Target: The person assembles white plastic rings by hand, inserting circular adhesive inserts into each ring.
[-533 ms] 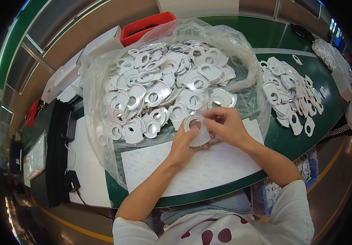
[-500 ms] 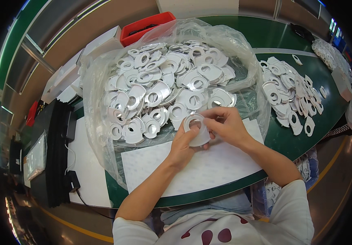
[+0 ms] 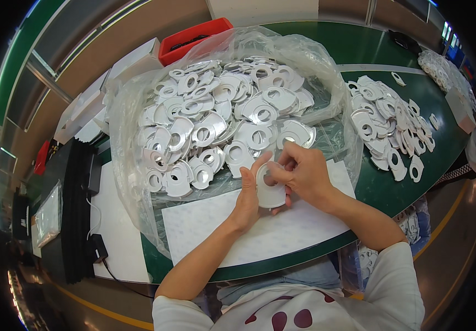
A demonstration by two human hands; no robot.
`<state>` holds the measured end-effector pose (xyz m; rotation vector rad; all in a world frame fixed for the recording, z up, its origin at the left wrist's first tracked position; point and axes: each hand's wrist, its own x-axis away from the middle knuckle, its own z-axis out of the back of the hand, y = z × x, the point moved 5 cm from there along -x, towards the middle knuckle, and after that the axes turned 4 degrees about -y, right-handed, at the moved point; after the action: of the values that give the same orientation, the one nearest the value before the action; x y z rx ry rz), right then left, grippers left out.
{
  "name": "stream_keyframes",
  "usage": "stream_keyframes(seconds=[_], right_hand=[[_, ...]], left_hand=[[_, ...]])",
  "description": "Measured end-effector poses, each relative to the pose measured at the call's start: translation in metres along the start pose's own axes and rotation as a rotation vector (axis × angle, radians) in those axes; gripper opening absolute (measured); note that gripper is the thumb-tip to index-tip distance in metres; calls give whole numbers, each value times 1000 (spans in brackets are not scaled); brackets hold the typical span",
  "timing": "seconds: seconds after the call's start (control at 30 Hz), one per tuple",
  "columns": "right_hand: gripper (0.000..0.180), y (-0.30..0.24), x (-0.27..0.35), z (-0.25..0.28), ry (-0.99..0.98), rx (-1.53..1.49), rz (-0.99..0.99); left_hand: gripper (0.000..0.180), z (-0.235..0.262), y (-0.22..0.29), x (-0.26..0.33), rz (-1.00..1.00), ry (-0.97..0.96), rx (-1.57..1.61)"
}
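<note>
While propping the part (image 3: 271,196) over the far edge of the sheet (image 3: 210,229) with the left hand (image 3: 247,201), watch for a slip. Grasping it by its left side, fingers behind, thumb raised along the edge rather than across the face: looks like a thin hold. Could twist loose under a hard push from the right hand (image 3: 307,175). On that one, note thumb and bent fingers bunched near the hole's right rim; can't tell if pinching anything or only touching.

If dropped straight, would probably land on the sheet, low harm. If flicked forward, could end up in the heap (image 3: 213,120) inside the clear bag (image 3: 123,132), beyond the sheet, and get lost among lookalikes. Likewise with the loose pile (image 3: 381,138), right of the sheet.

Could also mark the face through bare fingertips so near the hole. Can't make out any smudge or scratch at this size.

Mind the slack bag along the sheet's far edge: could snag on knuckles and drag pieces over. Might shift the sheet too, with no tape or clip visible. By swinging the right hand wide, could knock pile pieces across the table (image 3: 438,155), right of the sheet.
</note>
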<state>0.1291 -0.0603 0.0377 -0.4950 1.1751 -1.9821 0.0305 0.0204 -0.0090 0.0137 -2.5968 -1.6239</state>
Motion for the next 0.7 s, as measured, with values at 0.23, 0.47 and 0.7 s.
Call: stream_keyframes(seconds=[0.23, 0.47, 0.7], right_hand=[[37, -27, 7, 5, 48, 430, 244], [22, -6, -3, 15, -217, -2, 166], [15, 34, -32, 86, 380, -924, 93]], left_hand=[[97, 3, 4, 4, 38, 40, 8], [91, 6, 9, 5, 81, -37, 103], [49, 53, 83, 32, -245, 365, -767]])
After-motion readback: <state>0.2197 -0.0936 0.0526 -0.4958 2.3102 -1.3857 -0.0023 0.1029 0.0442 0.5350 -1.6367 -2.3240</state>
